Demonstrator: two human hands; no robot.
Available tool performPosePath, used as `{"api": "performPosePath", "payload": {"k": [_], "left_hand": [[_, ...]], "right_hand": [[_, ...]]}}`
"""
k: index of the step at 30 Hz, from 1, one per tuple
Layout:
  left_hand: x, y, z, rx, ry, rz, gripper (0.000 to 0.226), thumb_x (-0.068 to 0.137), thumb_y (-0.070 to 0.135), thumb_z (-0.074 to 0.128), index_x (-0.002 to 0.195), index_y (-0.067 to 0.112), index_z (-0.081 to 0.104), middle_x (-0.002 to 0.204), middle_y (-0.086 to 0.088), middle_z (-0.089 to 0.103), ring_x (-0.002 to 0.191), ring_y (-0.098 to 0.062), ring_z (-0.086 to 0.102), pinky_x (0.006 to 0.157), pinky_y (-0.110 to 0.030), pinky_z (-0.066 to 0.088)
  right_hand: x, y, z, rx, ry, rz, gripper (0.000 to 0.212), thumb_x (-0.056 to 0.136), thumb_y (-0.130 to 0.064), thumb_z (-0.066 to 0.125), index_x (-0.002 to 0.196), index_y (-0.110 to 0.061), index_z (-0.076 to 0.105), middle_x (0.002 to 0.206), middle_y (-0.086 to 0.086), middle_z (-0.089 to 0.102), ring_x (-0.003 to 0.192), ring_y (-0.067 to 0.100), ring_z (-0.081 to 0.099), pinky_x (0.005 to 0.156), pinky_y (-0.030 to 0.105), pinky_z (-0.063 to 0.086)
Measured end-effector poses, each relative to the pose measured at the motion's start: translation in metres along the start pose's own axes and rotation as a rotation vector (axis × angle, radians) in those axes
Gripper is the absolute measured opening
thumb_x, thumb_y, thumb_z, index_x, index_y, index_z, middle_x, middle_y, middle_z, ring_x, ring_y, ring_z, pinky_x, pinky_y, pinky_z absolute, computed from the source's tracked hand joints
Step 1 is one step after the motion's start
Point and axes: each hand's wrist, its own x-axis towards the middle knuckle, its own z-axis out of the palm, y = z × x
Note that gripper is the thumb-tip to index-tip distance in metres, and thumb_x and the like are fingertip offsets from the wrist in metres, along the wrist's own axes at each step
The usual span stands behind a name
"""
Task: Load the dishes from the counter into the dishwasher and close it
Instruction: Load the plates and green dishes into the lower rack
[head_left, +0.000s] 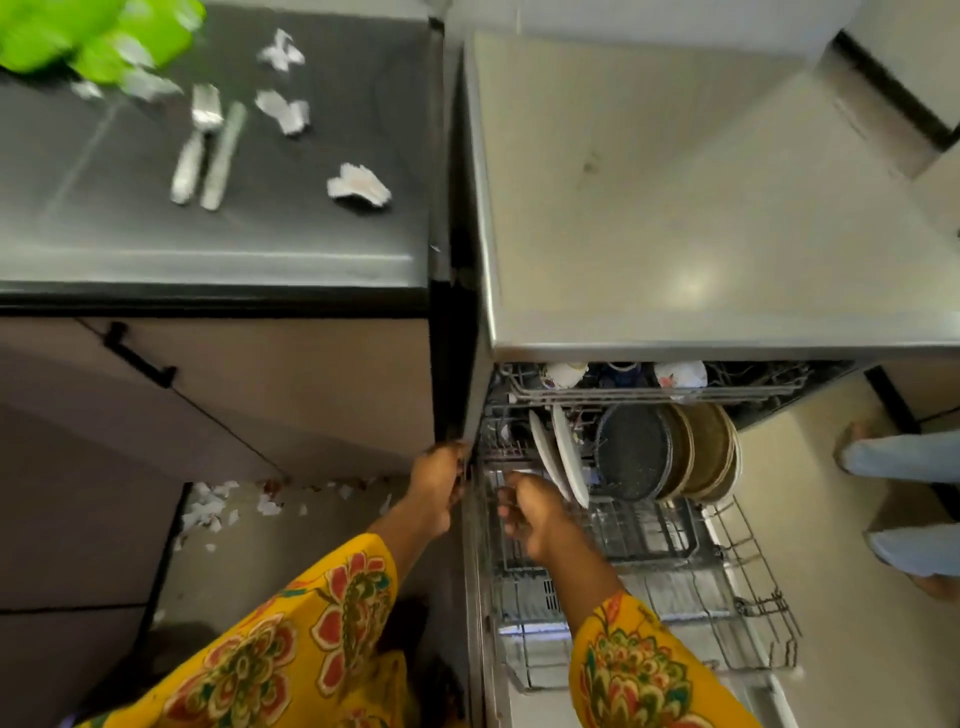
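At the far left corner of the dark counter (311, 244) lay a blurred green thing (78, 36), too smeared to identify. Toward the middle of the counter a fork (195, 140) and a knife (223, 156) lay side by side, handles toward the front edge. Three crumpled scraps of paper (358, 187) lay further right, the nearest close to the counter's right edge. Below the counter's front edge a cupboard door carried a black handle (137, 356), and torn white bits (208, 512) were scattered on the floor at the cupboard's foot.

The left hand (436, 486), in a yellow flowered sleeve (291, 644), gripped the left side edge of the open dishwasher (675, 208), fingers curled round it. Just to its right, the right hand (535, 514) reached into the left end of the pulled-out lower rack (727, 597), fingers curled; whether it held anything I could not tell. Two white plates (561, 457) stood on edge just beside that hand. Further right in the same rack stood a dark speckled pan (631, 452), then several brownish plates (706, 449) leaning against one another. Above them, cups (680, 376) sat in the upper rack (623, 392), mostly hidden under the dishwasher's top. At the right edge, on the floor, stood another person's legs in light jeans (904, 457).
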Motion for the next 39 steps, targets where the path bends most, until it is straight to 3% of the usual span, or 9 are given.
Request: {"api": "performPosePath", "payload": {"k": [5, 8, 13, 19, 22, 26, 31, 34, 39], "left_hand": [[-0.055, 0.037, -0.047, -0.058, 0.075, 0.121, 0.02, 0.096, 0.017, 0.05, 0.077, 0.013, 0.055, 0.065, -0.005, 0.044, 0.056, -0.015, 0.038, 0.052, -0.028, 0.03], [-0.078, 0.061, -0.076, -0.13, 0.122, 0.173, 0.011, 0.095, 0.02, 0.051, 0.095, 0.012, 0.059, 0.078, -0.003, 0.05, 0.067, -0.015, 0.044, 0.059, -0.028, 0.038], [-0.105, 0.101, -0.129, -0.261, 0.193, 0.284, 0.024, 0.093, 0.021, 0.055, 0.114, 0.012, 0.06, 0.082, 0.001, 0.05, 0.072, -0.011, 0.047, 0.063, -0.027, 0.039], [-0.123, 0.143, -0.186, -0.381, 0.222, 0.397, 0.009, 0.094, 0.019, 0.053, 0.095, 0.014, 0.059, 0.082, 0.0, 0.052, 0.074, -0.011, 0.048, 0.063, -0.025, 0.04], [-0.121, 0.163, -0.211, -0.432, 0.228, 0.433, 0.009, 0.094, 0.018, 0.052, 0.097, 0.013, 0.059, 0.08, 0.0, 0.052, 0.073, -0.011, 0.048, 0.065, -0.027, 0.041], [-0.113, 0.194, -0.241, -0.484, 0.227, 0.458, 0.011, 0.095, 0.018, 0.05, 0.088, 0.015, 0.058, 0.082, 0.001, 0.052, 0.072, -0.011, 0.047, 0.065, -0.026, 0.039], [-0.097, 0.243, -0.286, -0.519, 0.229, 0.513, 0.02, 0.096, 0.018, 0.05, 0.111, 0.006, 0.057, 0.108, -0.005, 0.053, 0.101, -0.02, 0.05, 0.085, -0.034, 0.04], [-0.087, 0.268, -0.312, -0.504, 0.223, 0.527, 0.034, 0.096, 0.02, 0.05, 0.124, 0.001, 0.054, 0.119, -0.007, 0.053, 0.106, -0.022, 0.05, 0.092, -0.036, 0.038], [-0.075, 0.298, -0.351, -0.445, 0.198, 0.542, 0.039, 0.098, 0.021, 0.048, 0.132, 0.003, 0.049, 0.141, -0.009, 0.046, 0.131, -0.028, 0.042, 0.101, -0.037, 0.036]], "right_hand": [[-0.061, -0.026, 0.048, -0.197, -0.108, -0.128, 0.014, 0.095, -0.024, 0.05, 0.084, -0.019, 0.055, 0.072, -0.001, 0.051, 0.054, 0.011, 0.041, 0.051, 0.021, 0.028], [-0.089, -0.044, 0.081, -0.308, -0.18, -0.202, 0.014, 0.095, -0.031, 0.049, 0.09, -0.02, 0.056, 0.081, 0.0, 0.054, 0.062, 0.012, 0.046, 0.058, 0.024, 0.034], [-0.135, -0.071, 0.136, -0.424, -0.286, -0.332, 0.022, 0.098, -0.039, 0.043, 0.101, -0.019, 0.052, 0.083, -0.003, 0.054, 0.066, 0.012, 0.048, 0.056, 0.025, 0.035], [-0.17, -0.09, 0.2, -0.525, -0.383, -0.43, 0.026, 0.098, -0.043, 0.038, 0.094, -0.02, 0.05, 0.077, -0.002, 0.052, 0.061, 0.012, 0.045, 0.056, 0.023, 0.031], [-0.179, -0.1, 0.23, -0.572, -0.394, -0.477, 0.031, 0.097, -0.046, 0.038, 0.081, -0.022, 0.049, 0.076, -0.003, 0.053, 0.061, 0.013, 0.047, 0.056, 0.023, 0.032], [-0.188, -0.118, 0.273, -0.606, -0.387, -0.548, 0.033, 0.096, -0.048, 0.04, 0.081, -0.022, 0.053, 0.078, -0.002, 0.056, 0.063, 0.014, 0.05, 0.058, 0.025, 0.034], [-0.196, -0.147, 0.335, -0.592, -0.398, -0.597, 0.035, 0.096, -0.048, 0.041, 0.094, -0.016, 0.056, 0.081, 0.0, 0.056, 0.063, 0.014, 0.049, 0.057, 0.024, 0.034], [-0.197, -0.16, 0.368, -0.561, -0.394, -0.599, 0.038, 0.096, -0.048, 0.041, 0.097, -0.014, 0.057, 0.084, 0.002, 0.055, 0.063, 0.014, 0.048, 0.056, 0.023, 0.034], [-0.197, -0.173, 0.413, -0.519, -0.374, -0.615, 0.041, 0.095, -0.048, 0.042, 0.105, -0.011, 0.058, 0.091, 0.003, 0.056, 0.077, 0.019, 0.052, 0.062, 0.027, 0.038]]}}
